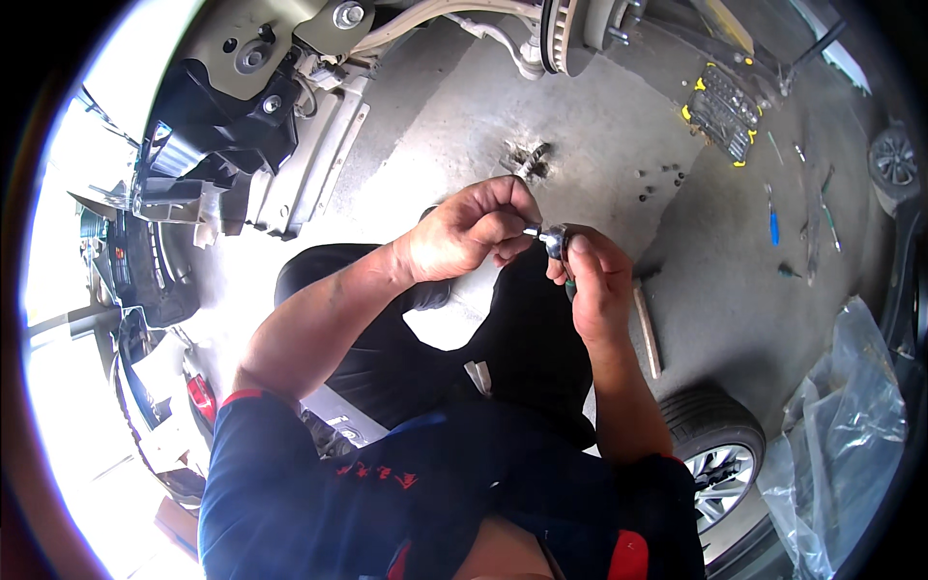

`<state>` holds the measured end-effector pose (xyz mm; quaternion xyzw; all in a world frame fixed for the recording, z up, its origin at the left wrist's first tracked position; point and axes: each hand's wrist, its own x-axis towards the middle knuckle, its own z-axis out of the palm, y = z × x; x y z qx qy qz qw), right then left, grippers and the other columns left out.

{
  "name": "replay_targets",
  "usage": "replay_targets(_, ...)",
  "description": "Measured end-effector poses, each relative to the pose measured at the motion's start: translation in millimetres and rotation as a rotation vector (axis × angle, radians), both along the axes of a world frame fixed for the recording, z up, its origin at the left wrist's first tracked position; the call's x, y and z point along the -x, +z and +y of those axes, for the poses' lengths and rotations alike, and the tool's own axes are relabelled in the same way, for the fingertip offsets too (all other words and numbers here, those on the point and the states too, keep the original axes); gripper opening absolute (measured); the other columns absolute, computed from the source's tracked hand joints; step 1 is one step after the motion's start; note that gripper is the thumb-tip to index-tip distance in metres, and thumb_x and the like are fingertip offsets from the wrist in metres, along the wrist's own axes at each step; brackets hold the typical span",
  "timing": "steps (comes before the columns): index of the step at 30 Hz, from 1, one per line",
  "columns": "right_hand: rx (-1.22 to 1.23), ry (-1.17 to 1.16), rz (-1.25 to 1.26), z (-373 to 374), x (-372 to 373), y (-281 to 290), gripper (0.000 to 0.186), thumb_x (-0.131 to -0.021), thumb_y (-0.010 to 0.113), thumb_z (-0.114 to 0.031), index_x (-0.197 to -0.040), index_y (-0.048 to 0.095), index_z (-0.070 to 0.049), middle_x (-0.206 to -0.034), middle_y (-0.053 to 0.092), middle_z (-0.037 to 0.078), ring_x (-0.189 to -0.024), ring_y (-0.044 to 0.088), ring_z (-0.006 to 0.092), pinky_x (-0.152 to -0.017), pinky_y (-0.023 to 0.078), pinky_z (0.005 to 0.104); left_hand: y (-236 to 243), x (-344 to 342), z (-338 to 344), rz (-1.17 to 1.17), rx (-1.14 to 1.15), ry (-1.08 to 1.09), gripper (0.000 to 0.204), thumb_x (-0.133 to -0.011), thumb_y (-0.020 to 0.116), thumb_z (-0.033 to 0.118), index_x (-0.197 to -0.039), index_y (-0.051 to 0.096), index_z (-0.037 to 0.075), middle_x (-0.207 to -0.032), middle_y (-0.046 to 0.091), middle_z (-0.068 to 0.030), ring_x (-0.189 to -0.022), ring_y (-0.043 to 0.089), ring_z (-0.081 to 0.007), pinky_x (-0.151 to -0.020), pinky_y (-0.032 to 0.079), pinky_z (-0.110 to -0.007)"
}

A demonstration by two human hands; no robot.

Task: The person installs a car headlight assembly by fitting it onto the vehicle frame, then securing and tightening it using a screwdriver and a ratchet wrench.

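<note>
In front of my knees, both hands come together over the floor. My right hand (597,282) is closed round a ratchet wrench; its round chrome head (555,241) points left and a bit of green handle shows below. My left hand (472,230) is closed, thumb and fingers pinching a short metal piece (531,231) at the ratchet's head. Most of that piece is hidden by the fingers, so I cannot tell whether it is a bit or an extension, or whether it is seated in the ratchet.
A brake disc (558,37) and suspension parts hang at the top. At right lie a socket set case (725,114), several small nuts or sockets (660,182), a blue-handled tool (773,228), a wooden stick (646,329), a wheel (720,440) and plastic sheeting (843,435).
</note>
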<state>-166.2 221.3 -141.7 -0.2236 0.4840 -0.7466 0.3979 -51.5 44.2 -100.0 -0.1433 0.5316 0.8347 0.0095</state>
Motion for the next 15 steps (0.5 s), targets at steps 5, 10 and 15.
replay_targets(5,-0.019,0.067,0.02,-10.8,3.3,4.9,0.024,-0.102,0.063,-0.022,-0.1,0.07,0.0,-0.08,0.065,0.001,-0.069,0.056,0.0073,-0.064,0.044,0.0233,8.0,-2.2,-8.3,0.0,0.112,-0.02,0.017,-0.093,0.041,-0.001,-0.103,0.055,0.001,-0.071,0.047,-0.0004,-0.061,0.042,-0.0108,-0.06,0.04,-0.027)
replay_targets(10,-0.035,0.2,0.136,-22.0,1.3,16.2,0.021,-0.095,0.067,-0.017,-0.097,0.069,0.004,-0.082,0.068,0.003,-0.073,0.059,0.0077,-0.066,0.047,0.0232,25.2,-21.6,-12.4,-0.143,-0.136,0.017,0.015,-0.09,0.042,0.0,-0.097,0.055,0.0,-0.072,0.047,-0.0018,-0.061,0.045,-0.0101,-0.057,0.04,-0.027)
replay_targets(15,0.151,0.26,0.625,-21.6,16.0,5.7,0.022,-0.09,0.072,-0.023,-0.095,0.071,-0.002,-0.08,0.063,0.004,-0.067,0.056,0.0119,-0.059,0.044,0.0269,-1.7,-34.6,0.1,0.059,-0.138,-0.026,0.038,-0.094,0.066,0.031,-0.115,0.052,0.003,-0.097,0.051,-0.0027,-0.064,0.048,-0.0052,-0.055,0.038,-0.021)
